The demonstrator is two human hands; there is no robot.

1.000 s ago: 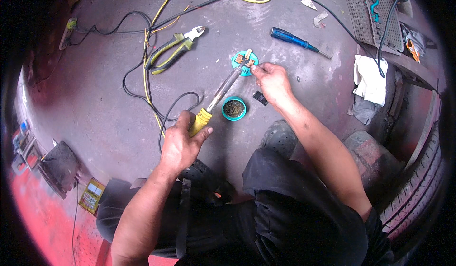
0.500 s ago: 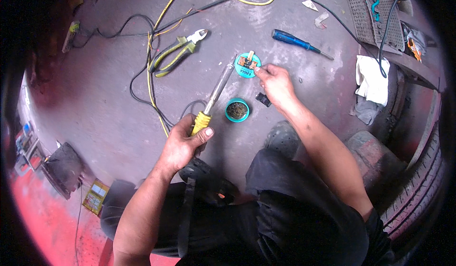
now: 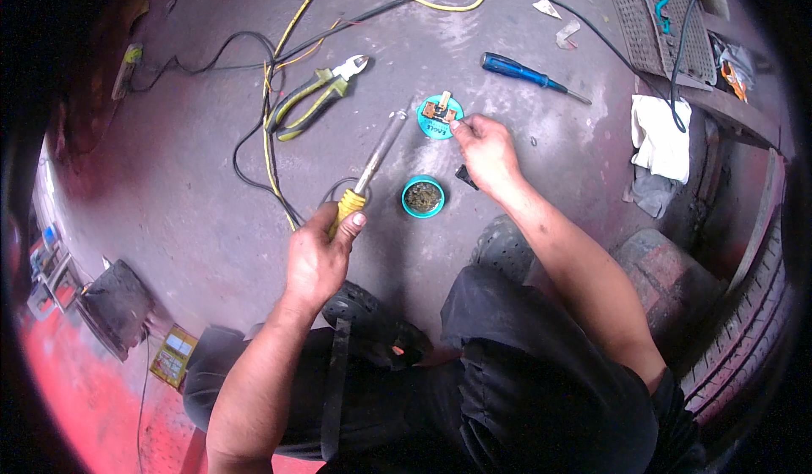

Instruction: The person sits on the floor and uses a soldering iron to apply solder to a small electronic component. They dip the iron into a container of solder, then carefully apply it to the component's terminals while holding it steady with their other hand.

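Note:
My left hand is wrapped round the yellow handle of a soldering iron, its metal shaft slanting up and away. The tip is just left of a round teal lid, apart from it. On that lid lies a small copper-and-black electrical part. My right hand pinches the right end of this part between thumb and finger. Nearer me, an open teal tin contains a dark brownish crumbly substance. A small black piece lies partly hidden under my right hand.
Pliers with green-black handles lie left, a blue screwdriver right. Black and yellow cables cross the floor. At the right are a white cloth, a perforated metal panel and a tyre.
My left hand has drawn the soldering iron slightly left, so its tip sits farther from the lid. My right hand keeps its pinch, shifted only slightly.

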